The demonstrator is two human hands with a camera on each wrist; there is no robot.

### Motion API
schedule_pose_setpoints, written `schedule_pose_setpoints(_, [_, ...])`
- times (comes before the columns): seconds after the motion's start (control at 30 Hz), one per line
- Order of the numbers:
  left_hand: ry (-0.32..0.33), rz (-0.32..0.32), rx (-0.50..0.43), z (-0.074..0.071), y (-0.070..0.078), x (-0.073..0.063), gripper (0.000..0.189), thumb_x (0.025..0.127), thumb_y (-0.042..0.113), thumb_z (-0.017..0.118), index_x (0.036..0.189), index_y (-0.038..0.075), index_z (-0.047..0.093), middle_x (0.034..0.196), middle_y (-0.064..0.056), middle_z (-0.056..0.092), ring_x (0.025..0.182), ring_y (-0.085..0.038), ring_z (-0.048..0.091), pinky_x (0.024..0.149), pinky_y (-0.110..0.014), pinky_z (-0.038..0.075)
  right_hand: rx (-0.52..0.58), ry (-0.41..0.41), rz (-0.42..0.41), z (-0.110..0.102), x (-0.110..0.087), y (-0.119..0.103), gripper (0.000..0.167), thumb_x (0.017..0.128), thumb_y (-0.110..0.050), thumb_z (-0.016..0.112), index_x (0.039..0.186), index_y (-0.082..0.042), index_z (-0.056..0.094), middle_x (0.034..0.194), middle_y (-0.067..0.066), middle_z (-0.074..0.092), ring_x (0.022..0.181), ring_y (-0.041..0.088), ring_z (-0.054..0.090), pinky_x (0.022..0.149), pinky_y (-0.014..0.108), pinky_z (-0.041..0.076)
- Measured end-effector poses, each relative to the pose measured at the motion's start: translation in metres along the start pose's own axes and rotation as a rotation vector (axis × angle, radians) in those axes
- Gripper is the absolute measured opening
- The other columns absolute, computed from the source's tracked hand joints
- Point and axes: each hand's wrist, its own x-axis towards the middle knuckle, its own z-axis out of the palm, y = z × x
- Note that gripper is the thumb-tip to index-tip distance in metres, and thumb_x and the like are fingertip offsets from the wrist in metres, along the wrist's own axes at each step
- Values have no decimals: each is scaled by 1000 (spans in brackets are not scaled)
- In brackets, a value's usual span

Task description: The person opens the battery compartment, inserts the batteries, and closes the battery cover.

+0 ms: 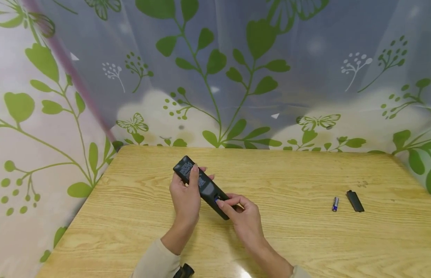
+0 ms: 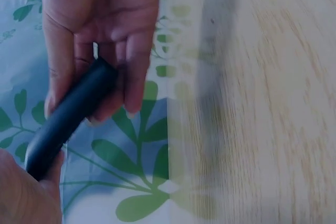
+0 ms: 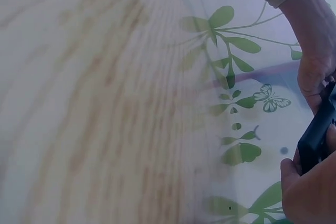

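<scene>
My left hand (image 1: 186,200) grips a black remote control (image 1: 209,188) by its upper part, back side up, thumb across the printed label. The battery compartment near its lower end is uncovered. There my right hand (image 1: 246,217) pinches a blue-ended battery (image 1: 216,200) with thumb and forefinger, right at the compartment; most of this battery is hidden by the fingers. In the left wrist view the remote control (image 2: 73,114) spans between both hands. In the right wrist view only part of the remote control (image 3: 315,135) shows at the right edge.
To the right on the wooden table (image 1: 288,231) lie a silver and blue battery (image 1: 335,204) and a black battery cover (image 1: 355,201). A leaf-patterned curtain (image 1: 236,85) hangs behind the table and along its left side.
</scene>
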Motion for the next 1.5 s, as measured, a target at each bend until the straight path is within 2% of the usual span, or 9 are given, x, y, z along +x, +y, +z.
schedule_pose_setpoints(0.23, [14, -40, -55, 1, -2, 1, 29, 100, 15, 53, 119, -5, 48, 102, -28, 57, 79, -39, 68, 77, -43, 57, -4, 28, 1, -1, 4, 1, 26, 78, -21, 81, 82, 1, 68, 116, 16, 59, 98, 29, 63, 77, 29, 56])
schedule_pose_setpoints(0.37, [29, -54, -46, 0, -2, 0, 29, 100, 15, 53, 120, -5, 48, 103, -27, 58, 80, -36, 69, 78, -42, 57, -2, 13, 14, -1, 5, 2, 27, 79, -22, 81, 82, 1, 68, 116, 15, 60, 98, 28, 62, 77, 28, 55])
schedule_pose_setpoints(0.63, [23, -27, -53, 1, 3, 3, 26, 100, 15, 53, 116, -5, 49, 102, -27, 58, 79, -36, 69, 78, -43, 57, 1, 1, 18, -4, 4, 0, 28, 78, -26, 81, 85, -2, 69, 116, 12, 61, 103, 25, 60, 82, 29, 53])
schedule_pose_setpoints(0.87, [23, -72, -79, 0, 4, 5, 28, 99, 14, 54, 118, -5, 49, 103, -27, 58, 80, -33, 69, 78, -42, 56, 55, -21, 35, -6, 3, -1, 28, 78, -23, 81, 87, 0, 68, 116, 13, 59, 101, 25, 61, 81, 30, 54])
schedule_pose_setpoints(1.03, [-4, -115, -91, -3, 6, 7, 31, 98, 16, 57, 119, -6, 52, 105, -28, 59, 83, -32, 70, 77, -43, 56, 96, -34, 47, -8, 3, -4, 27, 77, -21, 82, 87, 0, 68, 116, 12, 60, 102, 25, 61, 81, 30, 54])
schedule_pose_setpoints(1.27, [-66, -221, -115, -7, 10, 11, 41, 96, 21, 60, 122, -11, 53, 101, -24, 65, 88, -34, 69, 79, -44, 55, 87, -27, 53, -8, 2, -6, 26, 78, -21, 81, 87, 1, 68, 116, 13, 61, 102, 24, 61, 79, 28, 54])
schedule_pose_setpoints(1.5, [-123, -236, -99, -7, 11, 13, 40, 96, 23, 60, 114, -12, 56, 96, -21, 68, 91, -32, 68, 83, -42, 54, 100, -36, 47, -6, 0, -6, 25, 78, -20, 81, 86, 1, 68, 113, 12, 61, 99, 25, 62, 79, 30, 54])
